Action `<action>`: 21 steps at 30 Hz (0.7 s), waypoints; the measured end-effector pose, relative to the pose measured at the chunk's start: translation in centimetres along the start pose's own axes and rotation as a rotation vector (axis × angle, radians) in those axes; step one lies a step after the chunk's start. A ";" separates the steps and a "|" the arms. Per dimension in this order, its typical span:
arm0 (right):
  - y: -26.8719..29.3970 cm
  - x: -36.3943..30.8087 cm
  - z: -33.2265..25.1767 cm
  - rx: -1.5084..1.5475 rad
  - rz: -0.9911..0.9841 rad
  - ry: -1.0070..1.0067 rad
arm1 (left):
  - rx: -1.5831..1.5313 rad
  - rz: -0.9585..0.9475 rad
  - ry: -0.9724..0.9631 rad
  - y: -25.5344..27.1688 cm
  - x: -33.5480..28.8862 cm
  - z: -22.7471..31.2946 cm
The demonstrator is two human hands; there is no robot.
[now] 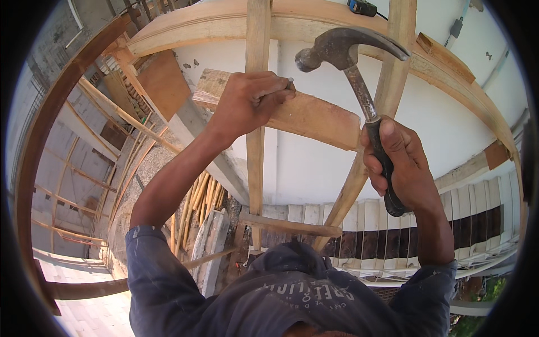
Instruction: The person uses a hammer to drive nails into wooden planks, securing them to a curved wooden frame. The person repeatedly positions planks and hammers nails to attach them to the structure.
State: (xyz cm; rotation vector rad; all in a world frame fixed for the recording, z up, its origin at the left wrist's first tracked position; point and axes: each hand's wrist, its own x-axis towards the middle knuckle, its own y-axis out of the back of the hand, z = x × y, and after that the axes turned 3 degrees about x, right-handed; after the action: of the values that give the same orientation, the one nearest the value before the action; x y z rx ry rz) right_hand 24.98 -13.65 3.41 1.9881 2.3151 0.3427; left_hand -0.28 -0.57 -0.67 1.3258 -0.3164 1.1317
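Note:
My right hand (401, 163) grips a claw hammer (365, 92) by its black handle. The hammer's dark head is raised, its round face to the left and the claw to the right. My left hand (252, 104) rests over a short wooden board (320, 121), with thumb and forefinger pinched together near its upper edge. Whatever is between those fingertips is too small to make out. The board lies slantwise across two long wooden bars, the left bar (256, 168) and the right bar (351, 188).
A curved wooden beam (208, 33) arcs across the top, with a tape measure (364, 7) on it. A crosspiece (289, 224) joins the bars lower down. Bamboo poles (196, 205) lie at lower left, beside gravelly ground. A brown metal frame (42, 123) curves along the left.

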 end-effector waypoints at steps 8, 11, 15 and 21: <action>-0.3 2.2 6.5 -0.311 0.220 -0.111 | -0.067 -0.113 0.059 0.4 0.9 0.1; -0.5 3.0 7.0 -0.304 0.246 0.009 | -0.064 -0.133 0.033 0.8 1.4 0.6; 0.1 3.2 7.7 -0.262 0.191 -0.038 | -0.070 -0.258 0.135 1.2 1.5 0.4; 0.3 3.2 8.7 -0.137 0.185 -0.015 | -0.090 -0.280 0.125 1.1 1.0 -0.4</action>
State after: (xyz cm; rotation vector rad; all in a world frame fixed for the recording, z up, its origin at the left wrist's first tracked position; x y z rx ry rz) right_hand 26.53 -9.41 -4.68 2.1325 2.0432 0.4826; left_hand -0.83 0.05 0.58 1.1730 -0.0851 0.9471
